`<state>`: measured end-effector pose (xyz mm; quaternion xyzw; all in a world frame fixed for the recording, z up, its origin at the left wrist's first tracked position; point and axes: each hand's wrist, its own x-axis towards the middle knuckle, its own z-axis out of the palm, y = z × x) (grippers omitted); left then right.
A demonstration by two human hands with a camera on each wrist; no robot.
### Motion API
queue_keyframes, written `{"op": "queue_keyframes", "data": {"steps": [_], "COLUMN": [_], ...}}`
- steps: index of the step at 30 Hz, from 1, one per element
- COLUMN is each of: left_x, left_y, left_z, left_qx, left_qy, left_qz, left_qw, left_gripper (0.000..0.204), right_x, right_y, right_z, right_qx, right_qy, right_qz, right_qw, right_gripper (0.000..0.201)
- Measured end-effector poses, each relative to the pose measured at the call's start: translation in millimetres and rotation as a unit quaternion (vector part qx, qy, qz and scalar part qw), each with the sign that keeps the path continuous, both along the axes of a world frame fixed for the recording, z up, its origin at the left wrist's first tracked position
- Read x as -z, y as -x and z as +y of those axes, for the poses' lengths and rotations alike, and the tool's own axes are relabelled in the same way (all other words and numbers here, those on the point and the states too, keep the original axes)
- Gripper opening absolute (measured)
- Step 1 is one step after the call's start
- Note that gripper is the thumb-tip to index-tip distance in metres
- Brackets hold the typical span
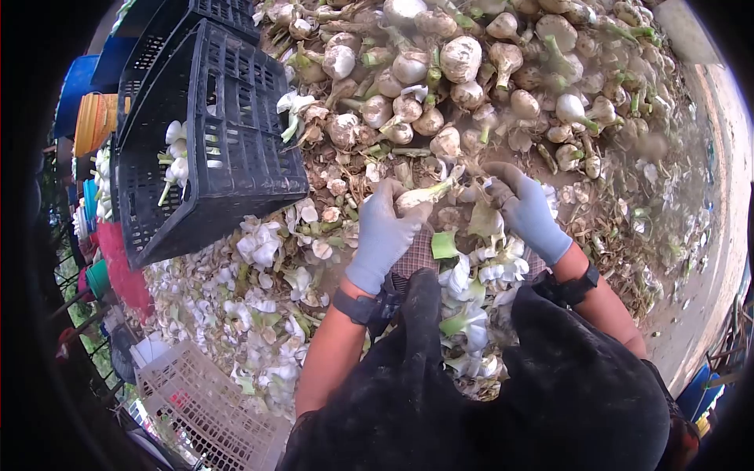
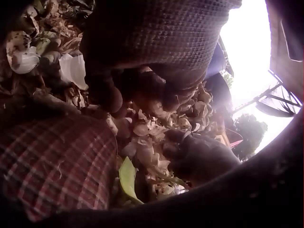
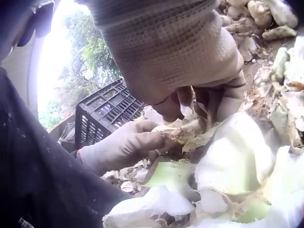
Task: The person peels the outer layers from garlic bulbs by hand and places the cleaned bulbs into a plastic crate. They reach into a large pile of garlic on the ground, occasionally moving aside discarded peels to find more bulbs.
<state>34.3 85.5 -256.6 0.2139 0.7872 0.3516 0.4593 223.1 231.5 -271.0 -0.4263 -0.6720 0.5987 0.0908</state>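
In the head view, my gloved left hand (image 1: 386,234) grips a garlic bulb (image 1: 418,198) whose pale stalk points up and to the right. My gloved right hand (image 1: 534,212) is just right of that stalk, its fingers curled and pinching brownish papery skin. Seen from the right wrist, the right hand (image 3: 175,57) reaches down over the dry skin (image 3: 187,130), with the left hand (image 3: 126,145) close beside it. The left wrist view is dark, and the left hand (image 2: 156,42) hides most of the bulb there.
A heap of untrimmed garlic (image 1: 461,60) lies ahead. A black plastic crate (image 1: 243,125) with some white bulbs inside tips on its side at left. Peeled white skins (image 1: 259,314) cover the ground and my lap. A pale crate (image 1: 208,400) sits at lower left.
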Motion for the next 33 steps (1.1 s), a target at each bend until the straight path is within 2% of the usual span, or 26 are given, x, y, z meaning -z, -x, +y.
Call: {"op": "queue_keyframes", "data": {"steps": [2,3,4,5,6,7,8,9,11,12,14,15,16,17,18,19,20,23,24,26,27,28,29,30,32,33], "left_x": [0.8,-9.3,-5.2,-2.5,-3.7,-18.7,-37.7,-38.7,-52.5,-58.8,-85.6,-85.0,-78.7,-68.3,-57.7,-42.0,-22.3,-0.7,-0.6,-7.6,-19.9,-25.2,-9.9,-12.3,25.0,10.2], "left_y": [16.0,35.7,52.5,59.9,62.7,57.9,46.5,41.4,46.0,49.8,54.5,53.5,50.9,50.7,48.4,45.2,41.5,24.1,22.2,21.6,15.9,8.8,2.0,-9.3,-18.0,-19.7], "left_z": [-13.4,-20.6,-38.2,-61.6,-84.2,-99.4,-110.9,-140.8,-183.7,-166.9,-108.9,-79.7,-49.5,-24.2,-2.8,13.6,25.7,43.3,46.4,41.9,42.6,43.4,36.3,39.1,35.8,47.0], "left_qx": [-0.003,0.058,0.1,0.155,0.198,0.262,0.344,0.45,0.546,0.547,0.387,0.309,0.229,0.227,0.225,0.228,0.205,0.17,0.148,0.137,0.083,0.027,0.033,0.036,0.058,0.186], "left_qy": [-0.079,-0.014,0.036,0.112,0.117,0.198,0.234,0.264,0.28,0.28,0.171,0.129,0.081,0.034,-0.013,-0.018,-0.05,-0.088,-0.09,-0.091,-0.088,-0.087,-0.132,-0.143,-0.191,-0.134], "left_qz": [0.251,0.424,0.479,0.44,0.414,0.366,0.347,0.329,0.204,0.204,0.192,0.234,0.273,0.263,0.251,0.249,0.224,0.174,0.15,0.147,0.113,0.079,0.079,0.006,-0.005,0.255], "left_qw": [0.965,0.904,0.871,0.878,0.881,0.871,0.84,0.787,0.763,0.762,0.885,0.913,0.931,0.937,0.941,0.941,0.952,0.966,0.973,0.975,0.986,0.993,0.988,0.989,0.98,0.939], "left_gripper": [0.035,0.036,0.037,0.038,0.037,0.031,0.027,0.027,0.032,0.032,0.03,0.027,0.025,0.028,0.032,0.032,0.033,0.036,0.037,0.04,0.045,0.05,0.063,0.07,0.06,0.049], "right_x": [-7.4,-7.5,-8.8,-4.6,3.4,6.1,6.4,5.3,7.2,13.2,-3.0,-18.7,-37.8,-47.6,-46.8,-43.1,-38.5,12.6,9.2,3.8,-0.6,-1.0,-4.7,-18.5,-4.0,-0.7], "right_y": [5.7,13.2,23.0,30.4,33.6,32.0,26.9,20.6,15.6,9.0,-7.2,-4.9,-2.7,-3.1,-0.5,7.8,16.8,49.5,54.0,65.1,59.4,57.2,49.6,46.0,46.0,40.7], "right_z": [10.8,17.2,22.5,21.2,16.8,8.5,-2.2,-11.7,-19.1,-22.3,-28.6,-19.7,-8.0,-3.4,-0.8,5.5,11.7,23.3,27.2,31.7,32.6,31.9,30.8,28.8,-2.0,1.6], "right_qx": [-0.095,-0.114,-0.132,-0.148,-0.162,-0.225,-0.283,-0.28,-0.291,-0.339,-0.475,-0.474,-0.496,-0.511,-0.509,-0.371,-0.212,-0.273,-0.268,-0.304,-0.168,-0.06,0.01,0.08,0.047,-0.045], "right_qy": [-0.241,-0.312,-0.38,-0.338,-0.338,-0.388,-0.431,-0.428,-0.351,-0.323,-0.3,-0.305,-0.21,-0.107,-0.105,-0.289,-0.456,-0.552,-0.554,-0.431,-0.327,-0.223,0.026,0.271,0.262,0.083], "right_qz": [-0.057,-0.044,-0.031,-0.056,-0.022,-0.073,-0.125,-0.126,-0.158,-0.12,-0.093,-0.091,-0.141,-0.191,-0.196,-0.147,-0.092,-0.011,-0.007,-0.134,-0.059,-0.004,0.035,0.07,0.173,0.078], "right_qw": [0.964,0.942,0.915,0.928,0.927,0.891,0.848,0.85,0.876,0.875,0.822,0.821,0.831,0.831,0.832,0.87,0.859,0.788,0.788,0.839,0.928,0.973,0.999,0.957,0.948,0.992], "right_gripper": [0.031,0.035,0.039,0.046,0.047,0.044,0.041,0.041,0.031,0.025,0.025,0.025,0.023,0.021,0.021,0.02,0.018,0.015,0.015,0.022,0.017,0.013,0.016,0.019,0.026,0.024]}}
